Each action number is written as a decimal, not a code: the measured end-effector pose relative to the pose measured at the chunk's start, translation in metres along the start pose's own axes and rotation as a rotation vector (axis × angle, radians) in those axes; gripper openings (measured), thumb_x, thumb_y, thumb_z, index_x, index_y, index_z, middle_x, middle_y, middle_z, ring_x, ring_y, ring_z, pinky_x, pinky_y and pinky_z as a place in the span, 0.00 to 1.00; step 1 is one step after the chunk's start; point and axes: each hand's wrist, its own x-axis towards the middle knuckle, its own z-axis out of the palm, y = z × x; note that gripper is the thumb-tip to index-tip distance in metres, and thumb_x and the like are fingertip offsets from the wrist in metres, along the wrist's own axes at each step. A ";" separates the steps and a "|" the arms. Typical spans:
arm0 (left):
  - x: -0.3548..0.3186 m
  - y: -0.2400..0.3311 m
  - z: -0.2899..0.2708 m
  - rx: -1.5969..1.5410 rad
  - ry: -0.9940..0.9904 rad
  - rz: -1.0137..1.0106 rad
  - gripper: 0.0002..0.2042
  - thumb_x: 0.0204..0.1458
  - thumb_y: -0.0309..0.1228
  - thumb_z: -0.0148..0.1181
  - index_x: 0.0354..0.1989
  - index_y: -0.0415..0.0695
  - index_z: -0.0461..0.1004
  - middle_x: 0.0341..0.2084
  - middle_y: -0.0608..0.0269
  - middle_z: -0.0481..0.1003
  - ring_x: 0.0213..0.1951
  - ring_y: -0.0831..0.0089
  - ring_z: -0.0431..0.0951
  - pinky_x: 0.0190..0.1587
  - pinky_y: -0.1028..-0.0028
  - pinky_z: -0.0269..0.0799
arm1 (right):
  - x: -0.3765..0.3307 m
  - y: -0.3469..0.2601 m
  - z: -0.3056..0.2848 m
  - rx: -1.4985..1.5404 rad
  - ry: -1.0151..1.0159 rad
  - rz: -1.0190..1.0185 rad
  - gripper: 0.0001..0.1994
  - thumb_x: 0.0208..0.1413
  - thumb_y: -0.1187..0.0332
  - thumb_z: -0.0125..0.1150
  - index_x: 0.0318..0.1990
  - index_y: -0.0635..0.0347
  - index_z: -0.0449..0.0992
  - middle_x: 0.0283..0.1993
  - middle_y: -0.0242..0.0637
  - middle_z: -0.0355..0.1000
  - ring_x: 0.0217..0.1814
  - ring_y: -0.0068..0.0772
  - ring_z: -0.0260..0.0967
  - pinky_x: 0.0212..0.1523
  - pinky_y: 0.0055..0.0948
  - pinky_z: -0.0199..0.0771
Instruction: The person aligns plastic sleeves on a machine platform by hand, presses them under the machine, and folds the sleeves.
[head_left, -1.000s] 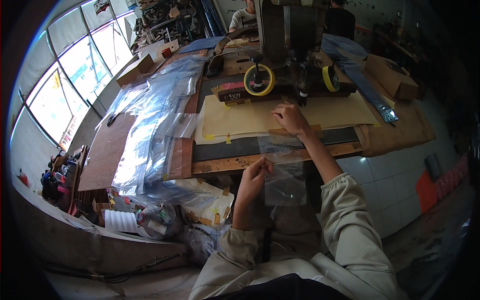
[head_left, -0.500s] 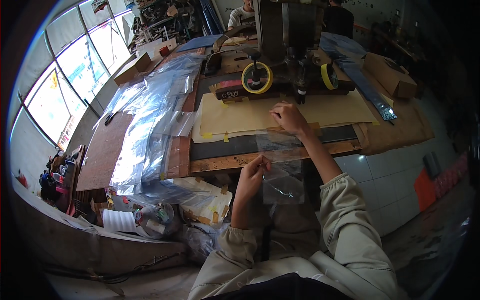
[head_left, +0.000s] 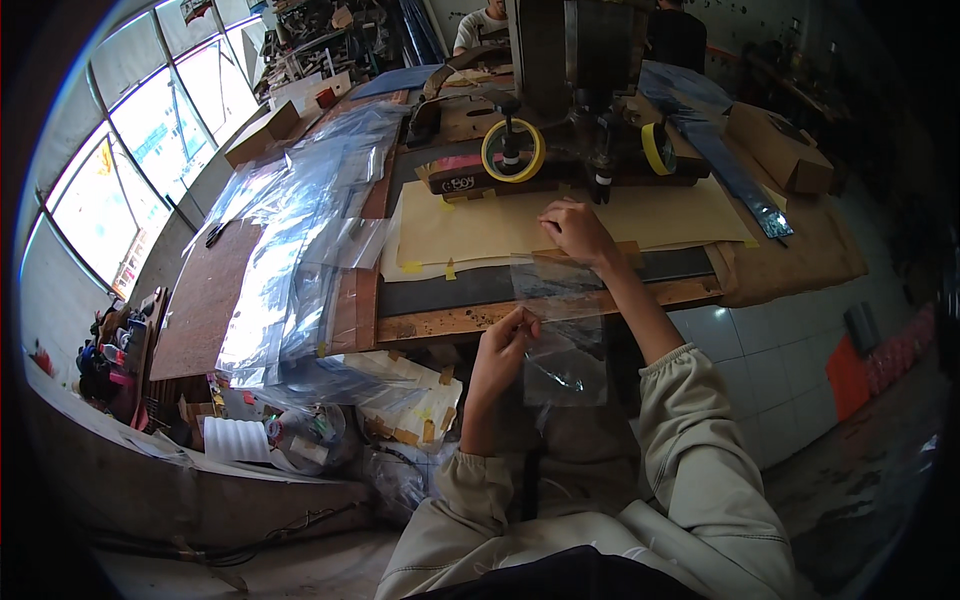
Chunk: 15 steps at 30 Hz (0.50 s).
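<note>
Left grip [head_left: 500, 345] pinched, on film [head_left: 563, 372], right grip [head_left: 580, 232] curled, over card [head_left: 470, 222]

Left hand [head_left: 503, 348], right hand [head_left: 580, 232] seemingly curled

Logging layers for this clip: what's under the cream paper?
A paler sheet peeks out at the left of the cream paper, and a dark mat shows along the front. Anything else underneath is covered, so I can't tell.

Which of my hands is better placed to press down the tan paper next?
Probably your right hand: it's over the tan paper, while your left hand sits nearer you, by the clear plastic.
</note>
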 end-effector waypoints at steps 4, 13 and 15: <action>-0.002 0.003 -0.003 0.002 -0.039 -0.099 0.06 0.50 0.22 0.42 0.23 0.41 0.64 0.22 0.73 0.63 0.28 0.84 0.59 0.34 0.84 0.54 | -0.001 -0.001 0.000 0.010 0.001 -0.003 0.04 0.42 0.75 0.57 0.26 0.66 0.76 0.29 0.42 0.72 0.35 0.41 0.69 0.39 0.32 0.70; -0.002 0.002 -0.002 0.026 -0.027 -0.067 0.06 0.51 0.22 0.42 0.24 0.41 0.64 0.22 0.73 0.63 0.28 0.84 0.59 0.34 0.84 0.54 | 0.000 0.002 0.001 0.005 -0.001 -0.012 0.04 0.43 0.75 0.57 0.26 0.66 0.76 0.29 0.42 0.72 0.35 0.42 0.69 0.38 0.32 0.70; -0.002 0.002 -0.002 0.015 -0.024 -0.071 0.06 0.51 0.22 0.42 0.24 0.41 0.64 0.22 0.73 0.63 0.29 0.84 0.60 0.35 0.84 0.55 | 0.000 0.002 0.001 0.005 -0.004 -0.011 0.04 0.43 0.75 0.57 0.26 0.66 0.76 0.29 0.42 0.72 0.35 0.42 0.69 0.38 0.32 0.70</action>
